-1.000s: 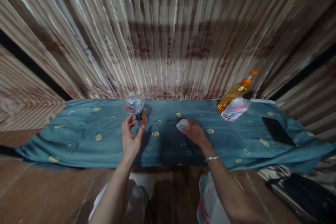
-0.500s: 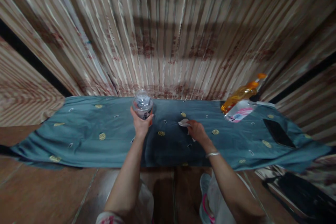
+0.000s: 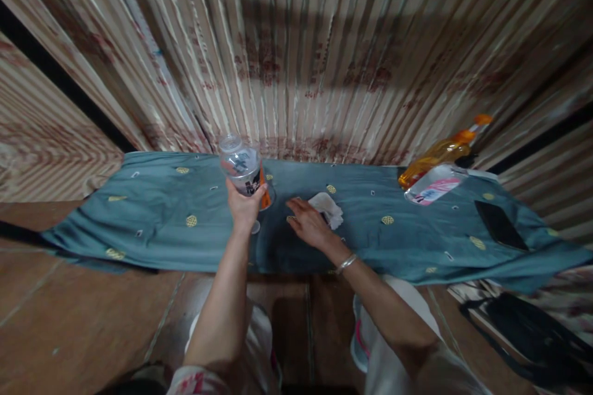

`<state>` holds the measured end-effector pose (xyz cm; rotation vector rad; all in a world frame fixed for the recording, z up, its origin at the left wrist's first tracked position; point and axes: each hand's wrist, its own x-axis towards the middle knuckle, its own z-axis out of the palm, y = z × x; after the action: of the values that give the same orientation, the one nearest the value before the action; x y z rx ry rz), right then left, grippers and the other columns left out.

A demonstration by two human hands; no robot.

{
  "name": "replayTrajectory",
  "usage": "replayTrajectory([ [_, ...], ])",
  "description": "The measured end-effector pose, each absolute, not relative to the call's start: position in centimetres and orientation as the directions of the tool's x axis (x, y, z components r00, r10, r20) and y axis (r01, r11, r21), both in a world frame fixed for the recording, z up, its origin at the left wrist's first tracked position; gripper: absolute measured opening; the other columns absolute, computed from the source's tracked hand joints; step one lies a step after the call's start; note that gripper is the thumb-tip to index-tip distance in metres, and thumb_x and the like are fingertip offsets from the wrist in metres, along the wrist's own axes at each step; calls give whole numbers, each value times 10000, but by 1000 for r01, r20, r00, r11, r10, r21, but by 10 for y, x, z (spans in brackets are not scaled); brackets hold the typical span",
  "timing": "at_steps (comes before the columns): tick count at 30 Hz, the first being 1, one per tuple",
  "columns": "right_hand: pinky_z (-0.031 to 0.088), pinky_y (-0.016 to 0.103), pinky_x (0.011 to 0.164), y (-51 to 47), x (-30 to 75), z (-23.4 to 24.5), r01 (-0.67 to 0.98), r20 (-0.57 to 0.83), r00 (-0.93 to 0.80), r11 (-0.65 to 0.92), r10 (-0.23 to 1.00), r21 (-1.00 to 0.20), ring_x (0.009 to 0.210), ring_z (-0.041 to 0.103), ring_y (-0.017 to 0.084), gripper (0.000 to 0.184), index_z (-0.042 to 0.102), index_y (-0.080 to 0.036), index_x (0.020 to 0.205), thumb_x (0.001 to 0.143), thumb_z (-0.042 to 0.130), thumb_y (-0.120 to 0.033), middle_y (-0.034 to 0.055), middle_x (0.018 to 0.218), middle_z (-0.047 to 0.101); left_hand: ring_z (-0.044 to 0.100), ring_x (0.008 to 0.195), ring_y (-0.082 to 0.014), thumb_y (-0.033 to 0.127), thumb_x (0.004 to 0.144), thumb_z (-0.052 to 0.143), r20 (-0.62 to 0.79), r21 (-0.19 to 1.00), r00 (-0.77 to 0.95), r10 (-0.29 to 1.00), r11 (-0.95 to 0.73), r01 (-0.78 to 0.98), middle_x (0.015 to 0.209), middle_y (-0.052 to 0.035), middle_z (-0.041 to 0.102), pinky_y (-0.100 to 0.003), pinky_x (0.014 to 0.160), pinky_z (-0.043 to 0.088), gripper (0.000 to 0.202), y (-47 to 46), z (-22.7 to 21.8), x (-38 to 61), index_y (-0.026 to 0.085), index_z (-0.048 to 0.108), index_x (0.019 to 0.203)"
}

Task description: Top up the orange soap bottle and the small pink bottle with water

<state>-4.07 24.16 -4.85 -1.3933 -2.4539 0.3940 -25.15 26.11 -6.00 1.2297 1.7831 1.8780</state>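
My left hand (image 3: 243, 206) is closed around a clear plastic bottle (image 3: 241, 165) with a dark and orange label, holding it upright just above the teal cloth (image 3: 148, 228). Flat on the cloth beside it lies my right hand (image 3: 308, 226), fingers stretched out, reaching leftward toward the bottle's base. A crumpled white tissue (image 3: 327, 206) rests on the cloth just behind my right hand, apart from the fingers. A bracelet circles my right wrist.
An orange pump bottle (image 3: 440, 153) and a clear bottle with a pink label (image 3: 430, 185) lie at the cloth's far right. A black phone (image 3: 500, 225) lies near them. A striped curtain (image 3: 301, 55) hangs close behind. A black bag (image 3: 528, 336) sits on the floor at right.
My left hand closed on the bottle and lifted it off the cloth. My right hand let go of the tissue and slid left, now lying flat.
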Motion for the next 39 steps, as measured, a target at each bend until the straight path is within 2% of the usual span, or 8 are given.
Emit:
replayTrajectory([
  [9,478,439,1158,214,-145,-48,607,-32,-766,707,642,-364,1317,635,312,351,638,-76,1339,1003,632,-178,246,1389,663,688,1109,-289,382,593,903,364,924,-660,657,-163,347,1198,-125,686,-433,1041,525,800,242,-52,-278,164,530,1267],
  [13,501,390,1094,219,-129,-43,628,-51,-743,668,668,-399,1160,714,270,178,693,-101,1129,961,632,-103,187,1172,759,694,1062,-282,356,582,906,337,933,-662,670,-143,330,1168,-115,693,-439,1026,533,789,239,-49,-282,161,541,1252],
  [17,587,331,861,238,-77,-36,658,-9,-645,549,764,-515,926,760,202,198,650,-183,1103,929,717,-247,58,1007,782,706,1061,-286,284,568,906,287,947,-617,732,-120,298,1168,-107,716,-440,1008,543,776,237,-47,-271,170,558,1253],
  [20,609,368,859,260,-38,-16,238,150,-374,251,915,-938,875,770,200,370,643,-228,1067,814,827,-426,7,923,789,716,1037,-281,239,574,892,268,948,-532,803,-123,293,1140,-81,733,-424,965,557,725,234,-46,-255,196,576,1225],
  [22,602,400,939,274,-23,6,-55,230,-261,224,937,-973,962,774,211,587,642,-257,1177,719,894,-524,13,998,807,718,1021,-279,229,580,885,275,940,-441,854,-143,310,1114,-68,737,-407,935,565,684,232,-45,-243,206,597,1200],
  [25,578,400,1025,289,-22,40,-228,349,-162,309,923,-923,1082,758,211,633,663,-269,1207,701,906,-563,34,1109,806,716,1016,-286,240,584,891,299,923,-325,897,-185,336,1096,-69,737,-415,932,568,637,230,-42,-227,205,623,1161],
  [34,611,394,973,293,-56,45,-189,363,-233,323,902,-927,1013,762,215,614,681,-234,1052,635,932,-608,57,1080,812,710,1079,-337,225,614,891,320,908,-240,917,-225,352,1134,-93,739,-546,998,554,660,231,-44,-208,225,630,1220],
  [39,588,378,995,287,-38,56,105,479,-257,517,839,-849,1054,751,209,481,693,-230,1186,800,828,-484,35,1108,805,710,1095,-326,228,619,895,315,908,-238,919,-218,359,1141,-91,742,-528,1015,550,648,230,-45,-211,222,634,1212],
])
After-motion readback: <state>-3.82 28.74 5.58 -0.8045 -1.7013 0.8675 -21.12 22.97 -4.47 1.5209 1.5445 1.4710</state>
